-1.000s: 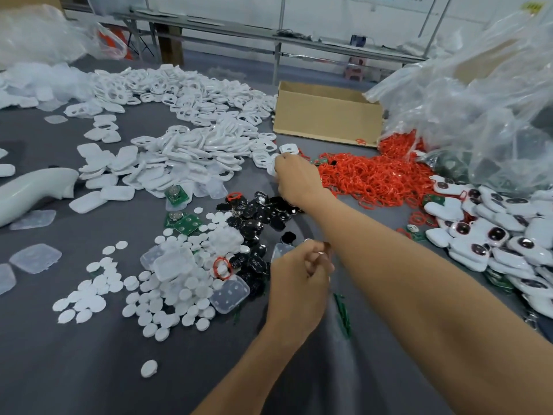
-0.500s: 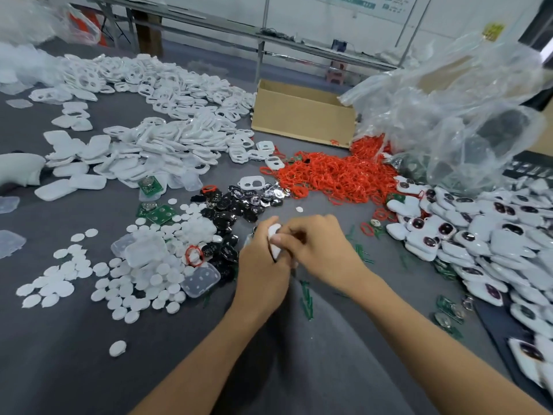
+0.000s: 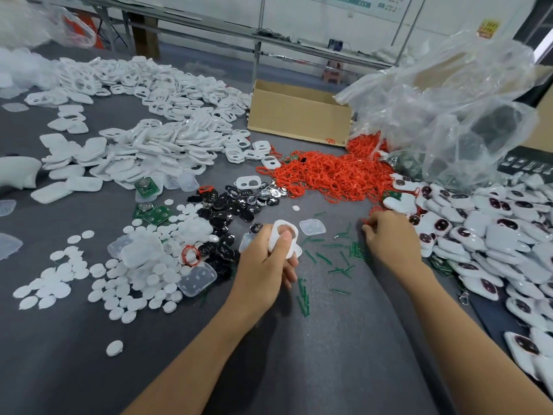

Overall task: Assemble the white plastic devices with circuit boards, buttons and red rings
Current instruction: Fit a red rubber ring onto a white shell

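**Bench** [image 3: 344, 354]: grey cloth top; it carries all the stock listed below.
**Plastic bag** [image 3: 449, 109]: clear and crumpled, at your far right.
**White shells** [image 3: 167, 145]: your largest heap, running from far left to centre.
**Assembled devices** [image 3: 484, 235]: white with dark windows, banked along your right.
**Cardboard box** [image 3: 299, 115]: open, just beyond the rings.
**Red rings** [image 3: 329, 175]: a loose tangle, centre right. They look soft and springy and will likely snag one another, so lift one by its edge.
**Black buttons** [image 3: 230, 211]: a glossy pile at centre.
**White discs** [image 3: 98, 283]: scattered at your near left.
**Circuit boards** [image 3: 155, 215]: a few green ones, between the shells and the discs. Probably brittle; take them by the edges.
**Left hand** [image 3: 266, 265]: raised just above the bench, gripping the held shell [image 3: 284, 238] with the thumb pressed across its opening. The piece looks light, stiff and smooth, so it may slip; grip it by the rim.
**Right hand** [image 3: 389, 238]: fingers curled down at the near fringe of the rings, beside the assembled devices. You cannot tell whether it pinches a ring.
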Demonstrator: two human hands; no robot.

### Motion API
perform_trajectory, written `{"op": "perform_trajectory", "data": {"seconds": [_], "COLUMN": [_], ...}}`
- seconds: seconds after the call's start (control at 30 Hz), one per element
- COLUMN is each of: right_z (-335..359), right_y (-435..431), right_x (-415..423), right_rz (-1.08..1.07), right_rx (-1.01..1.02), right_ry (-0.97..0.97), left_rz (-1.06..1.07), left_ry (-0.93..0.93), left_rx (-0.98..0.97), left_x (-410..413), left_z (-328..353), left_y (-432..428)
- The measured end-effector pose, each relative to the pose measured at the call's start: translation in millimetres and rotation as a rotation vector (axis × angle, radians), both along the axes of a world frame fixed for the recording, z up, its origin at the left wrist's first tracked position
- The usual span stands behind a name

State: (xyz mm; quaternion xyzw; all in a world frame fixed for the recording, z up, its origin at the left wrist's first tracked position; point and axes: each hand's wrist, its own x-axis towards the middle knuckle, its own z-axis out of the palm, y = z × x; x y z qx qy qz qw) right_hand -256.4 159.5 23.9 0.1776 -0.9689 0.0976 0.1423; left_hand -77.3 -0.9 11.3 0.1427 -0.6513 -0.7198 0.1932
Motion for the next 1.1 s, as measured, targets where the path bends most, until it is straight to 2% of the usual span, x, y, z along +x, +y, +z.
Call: {"op": "perform_trajectory", "data": {"seconds": [0.07, 0.17, 0.3, 0.57, 0.73, 0.8, 0.97, 1.1], "right_z": [1.0, 10.9, 18.8, 10.5, 6.8, 5.5, 4.9, 2.5], "right_y": [1.4, -0.2, -8.2, -16.0, -19.5, -21.7, -31.2, -31.1], "right_x": [1.1, 21.5, 64.2, 105.2, 110.1, 112.2, 117.3, 119.2], "right_rz": [0.051, 0.22, 0.307, 0.389, 0.472, 0.487, 0.487, 0.437], "right_rx": [-0.049, -0.313, -0.475, -0.557, -0.499, -0.567, -0.948, -1.03], "right_ry": [0.018, -0.078, -0.224, -0.196, -0.13, -0.122, -0.446, -0.487], "left_rz": [-0.02, -0.027, -0.005, -0.073, -0.09, -0.064, 0.011, 0.027], "left_ry": [0.001, -0.004, -0.003, 0.006, 0.028, 0.038, 0.072, 0.092], "left_rx": [0.043, 0.087, 0.02, -0.165, -0.182, -0.183, -0.063, 0.043], "left_x": [1.0, 1.3, 1.3, 2.3, 1.9, 0.8, 0.8, 2.6], "left_z": [1.8, 2.8, 0.1, -2.3, -3.4, -4.3, -2.4, 1.5], "left_y": [0.8, 1.1, 1.8, 4.5, 4.1, 3.8, 4.1, 3.6]}}
